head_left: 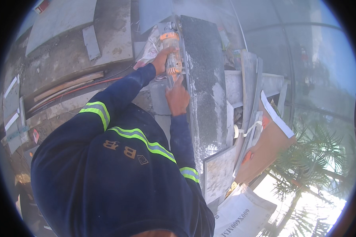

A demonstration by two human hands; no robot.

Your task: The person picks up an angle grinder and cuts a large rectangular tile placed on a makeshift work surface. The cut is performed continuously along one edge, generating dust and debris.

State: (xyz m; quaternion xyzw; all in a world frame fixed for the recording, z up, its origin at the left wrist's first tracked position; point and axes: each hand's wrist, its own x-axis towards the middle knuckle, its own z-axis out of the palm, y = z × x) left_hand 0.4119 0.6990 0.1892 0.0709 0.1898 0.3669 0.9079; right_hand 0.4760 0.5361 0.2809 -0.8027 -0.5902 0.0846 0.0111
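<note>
An angle grinder (171,55), orange and grey and coated in dust, lies lengthwise along the left edge of a dark grey stone slab (203,59). My left hand (160,62) is closed around the middle of its body. My right hand (177,98) grips the rear end, its index finger stretched along the tool. The grinder's head points to the far end of the slab; its disc I cannot make out. White dust and pale patches mark the slab's surface, mostly along its left edge and near end.
Left of me are wooden strips (69,86), an orange cable (75,90) and large grey boards (63,25). On the right stand upright grey strips (249,87), a brown board (261,146), a glass wall (316,71) and a palm (312,158). A white carton (245,211) lies nearer.
</note>
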